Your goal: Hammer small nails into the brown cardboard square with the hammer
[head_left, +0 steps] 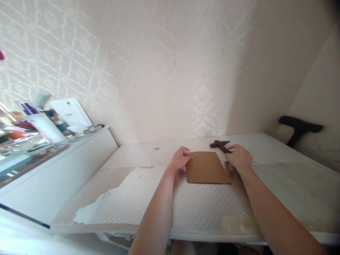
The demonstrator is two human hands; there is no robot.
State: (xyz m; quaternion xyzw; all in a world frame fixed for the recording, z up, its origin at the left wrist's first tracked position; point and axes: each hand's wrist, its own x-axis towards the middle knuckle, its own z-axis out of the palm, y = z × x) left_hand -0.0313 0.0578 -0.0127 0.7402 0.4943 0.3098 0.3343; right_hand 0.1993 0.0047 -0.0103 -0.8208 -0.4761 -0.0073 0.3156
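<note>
Keeping the brown card [207,171] flat on the table [289,191] is advised. Left hand [182,158]: at the card's upper-left corner; whether its fingertips pinch anything, cannot tell. Right hand [240,156]: fingers curled round the dark tool [219,144], beyond the card; a firm, level grip is recommended.

Flat brown rectangular sheet [208,170]; dark brown tool [219,144] beyond its far-right corner
</note>
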